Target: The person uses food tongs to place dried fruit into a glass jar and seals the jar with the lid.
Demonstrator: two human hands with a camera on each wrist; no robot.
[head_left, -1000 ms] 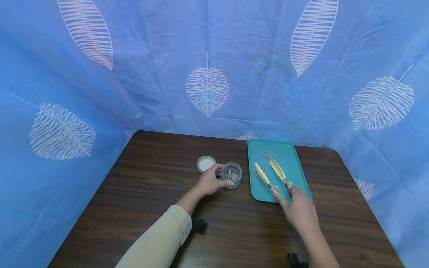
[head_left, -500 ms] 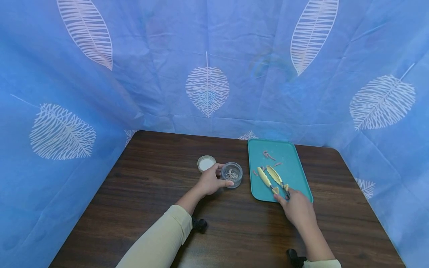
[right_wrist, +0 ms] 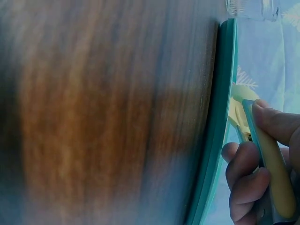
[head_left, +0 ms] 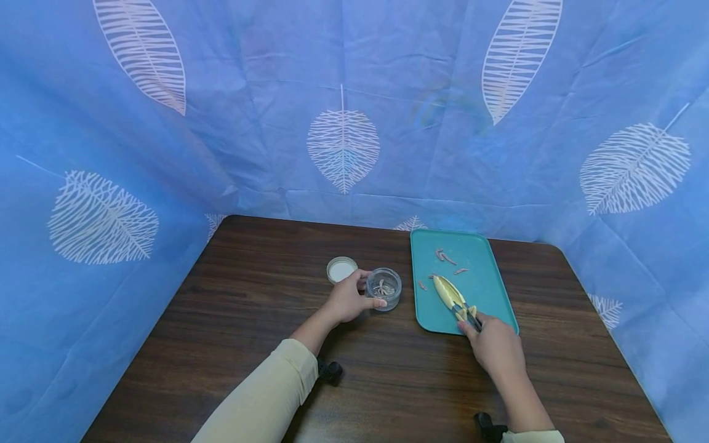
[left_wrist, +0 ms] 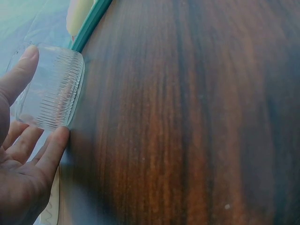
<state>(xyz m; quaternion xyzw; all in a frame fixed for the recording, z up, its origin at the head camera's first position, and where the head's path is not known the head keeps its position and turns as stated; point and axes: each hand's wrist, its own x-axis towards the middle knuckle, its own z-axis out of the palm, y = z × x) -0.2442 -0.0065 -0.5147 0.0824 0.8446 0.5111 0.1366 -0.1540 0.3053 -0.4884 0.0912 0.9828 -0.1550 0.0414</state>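
Note:
With thumb and fingers on either side, my left hand holds a clear glass jar standing on the table. Several thin pale pieces lie inside the jar. My right hand grips a pair of tongs with cream-yellow tips, squeezed nearly together low over a teal tray. A small pinkish strip shows at the tips; whether it is pinched cannot be made out. Several more pinkish strips lie on the tray. In the right wrist view, thumb and curled fingers wrap the tongs' yellow-and-teal handle.
A round lid with a white inside lies on the dark wooden table, behind my left hand. The tray stands at the table's far right. A blue cloth with white leaf prints hangs behind and at both sides.
The tongs have drawn back toward the tray's front left, and their spread tips have come together over a strip. My left hand and the jar have stayed in place.

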